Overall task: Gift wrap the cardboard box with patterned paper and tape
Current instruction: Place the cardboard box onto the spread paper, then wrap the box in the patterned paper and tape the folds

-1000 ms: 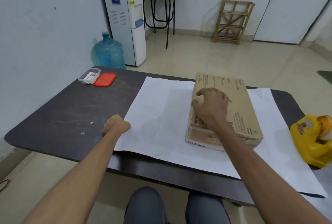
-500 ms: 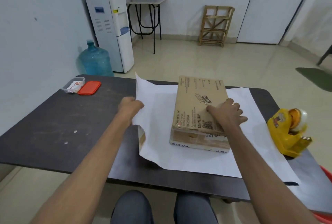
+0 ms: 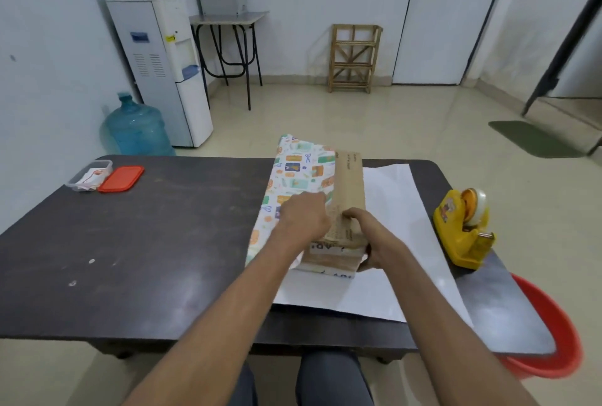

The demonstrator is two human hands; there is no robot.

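Note:
The cardboard box (image 3: 350, 184) lies on the dark table (image 3: 146, 242), on a sheet of wrapping paper whose white underside (image 3: 391, 210) faces up to its right. The sheet's left half, patterned side (image 3: 299, 171) out, is folded up over the box's left side and top. My left hand (image 3: 304, 216) presses that flap down on the box top, fingers bent. My right hand (image 3: 368, 236) grips the box's near right corner, fingers curled over the top edge. A yellow tape dispenser (image 3: 462, 226) stands at the table's right edge.
A clear tub (image 3: 88, 176) and its red lid (image 3: 121, 178) sit at the table's far left. A red bucket (image 3: 550, 334) stands on the floor by the near right corner. A water dispenser (image 3: 156, 66), a blue bottle (image 3: 136, 128) and a wooden rack (image 3: 353, 57) stand beyond.
My left hand has carried the paper's left edge up and over the box, turning the patterned side out. My right hand slid from the box top to its near right corner.

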